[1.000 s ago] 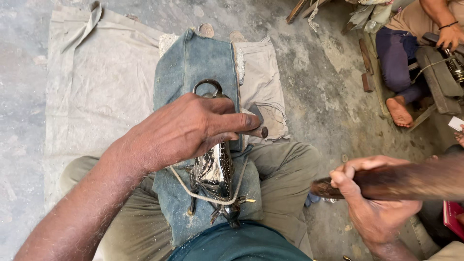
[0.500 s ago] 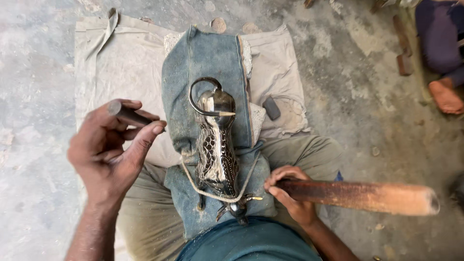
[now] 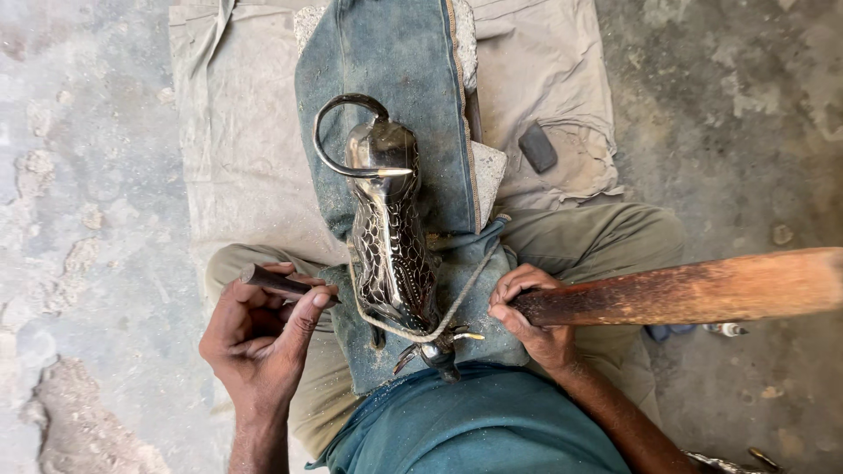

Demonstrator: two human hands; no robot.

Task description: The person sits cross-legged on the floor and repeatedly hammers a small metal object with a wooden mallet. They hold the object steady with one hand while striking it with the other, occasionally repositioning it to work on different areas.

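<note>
A shiny metal animal figure (image 3: pixel 388 237) with a scaled body and a curled tail lies on a strip of blue denim cloth (image 3: pixel 399 79) across my lap. A cord (image 3: pixel 457 303) loops around its lower end. My left hand (image 3: pixel 263 338) sits just left of the figure and holds a short dark metal punch (image 3: pixel 274 282) between thumb and fingers. My right hand (image 3: pixel 531 312) grips the end of a thick wooden stick (image 3: pixel 694 290) that reaches off to the right, close beside the figure.
A beige cloth (image 3: pixel 237 132) covers the rough concrete floor (image 3: pixel 79 219) under my legs. A small dark block (image 3: pixel 537 146) lies on it to the right of the denim. A stone slab (image 3: pixel 488 171) shows under the denim.
My left hand has come down and in toward the figure with the punch. The right hand and stick have shifted closer to the figure. The view has tilted down.
</note>
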